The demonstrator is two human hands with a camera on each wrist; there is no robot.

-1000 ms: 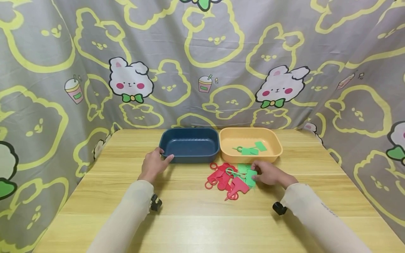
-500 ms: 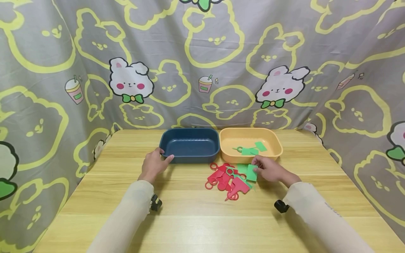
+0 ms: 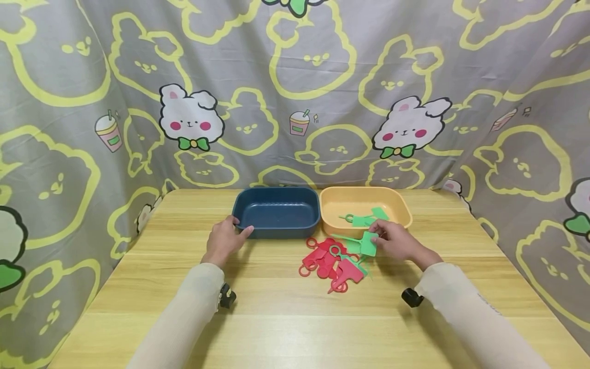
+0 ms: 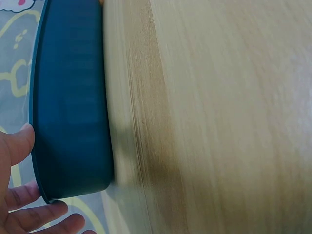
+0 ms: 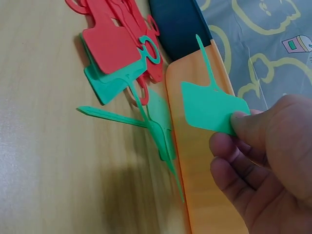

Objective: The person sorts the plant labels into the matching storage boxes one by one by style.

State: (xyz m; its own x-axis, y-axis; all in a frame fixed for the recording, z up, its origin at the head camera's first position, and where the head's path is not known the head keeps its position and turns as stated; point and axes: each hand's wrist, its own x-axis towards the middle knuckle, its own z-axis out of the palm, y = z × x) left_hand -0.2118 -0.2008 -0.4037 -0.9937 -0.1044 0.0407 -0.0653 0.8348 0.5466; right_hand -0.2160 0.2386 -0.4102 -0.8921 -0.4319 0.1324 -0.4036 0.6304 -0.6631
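My right hand (image 3: 397,242) pinches a green plastic tag (image 5: 209,108) by its plate between thumb and fingers. The tag's thin pointed tail sticks out to the left in the head view. It is held over the pile, by the front wall of the yellow basin (image 3: 332,226). Below lie more green tags (image 5: 105,88) and red tags (image 3: 318,254) with ring ends, overlapping one another. My left hand (image 3: 224,240) grips the near left corner of the dark blue basin (image 4: 73,107), thumb at the front rim and fingers around the side.
The two basins stand side by side at the back of the wooden table (image 3: 295,328). A few green tags (image 3: 361,221) lie inside the yellow one. Behind them hangs a patterned grey curtain (image 3: 286,61).
My right hand has lifted a green tag up from the pile toward the yellow basin, its tail now standing clear of the red tags. The left hand has stayed on the blue basin.
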